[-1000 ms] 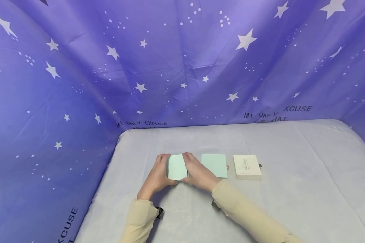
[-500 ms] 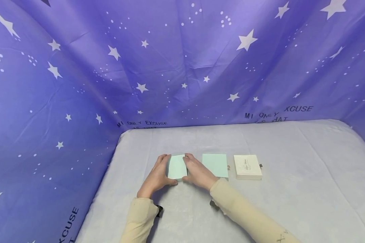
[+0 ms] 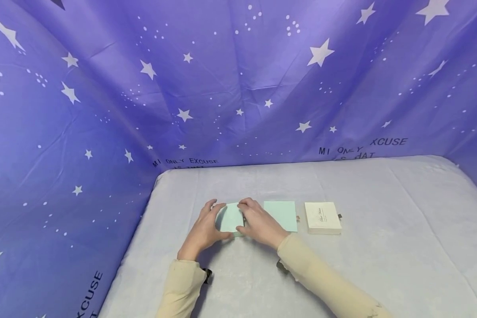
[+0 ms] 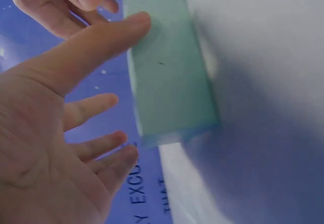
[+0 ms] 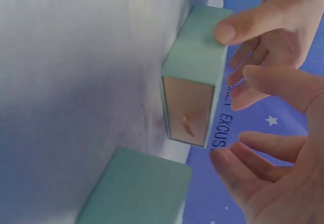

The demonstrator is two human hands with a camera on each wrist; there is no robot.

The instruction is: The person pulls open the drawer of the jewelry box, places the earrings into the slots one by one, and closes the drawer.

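A mint-green drawer box (image 3: pixel 230 217) lies on the pale cloth between the two hands. Its brown end (image 5: pixel 188 110) carries a small ribbon tab and faces right. My left hand (image 3: pixel 204 227) is at the left side, its thumb over the box's near face; whether the thumb presses there I cannot tell. The other left fingers spread above the box, apart from it in the left wrist view. Close by its right end is my right hand (image 3: pixel 260 224), with loosely bent fingers; the right wrist view shows a gap between them and the box.
A second mint-green box (image 3: pixel 280 215) lies just right of my right hand. Farther right is a cream box (image 3: pixel 323 217) with printed lettering and a dark tab. The table (image 3: pixel 361 274) backs onto a purple star-patterned curtain (image 3: pixel 238 79).
The left fingers have lifted and spread a little. The right hand's fingertips have shifted slightly left over the box's end. The boxes stay in about the same places.
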